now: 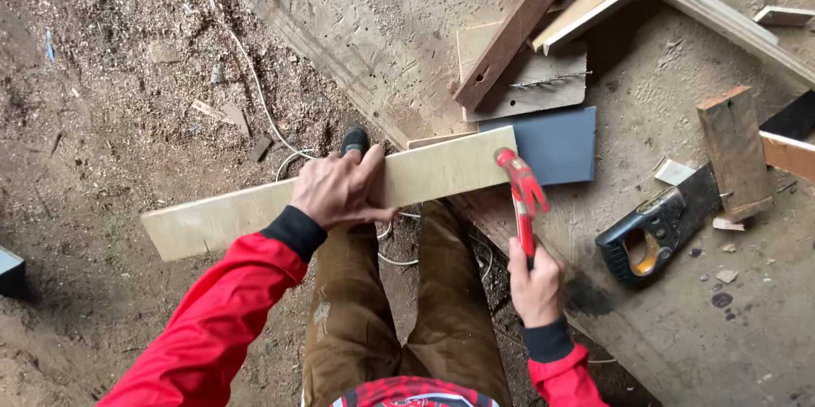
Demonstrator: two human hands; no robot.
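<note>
The left hand lay flat on a pale plywood strip, fingers spread and pressing down near the middle of the frame, thumb hooked over the near edge. The right hand, low and right of centre, was closed in a fist round the handle of a red claw hammer, whose head sat at the strip's right end.

There was one strip and one hammer. The strip was long, narrow and light tan, with a smooth face and square ends; it ran at a slight slant from the left of the frame up to the centre, its right end resting on the edge of a dusty chipboard sheet and its left end out over the sawdust floor.

Just beyond the hammer lay one dark grey square panel. At the right lay one handsaw with a black and yellow handle, and a short brown wood block across its blade. One twisted drill bit rested on a board offcut at upper centre, beside several stacked battens. A white cable trailed over the sawdust at upper left.
</note>
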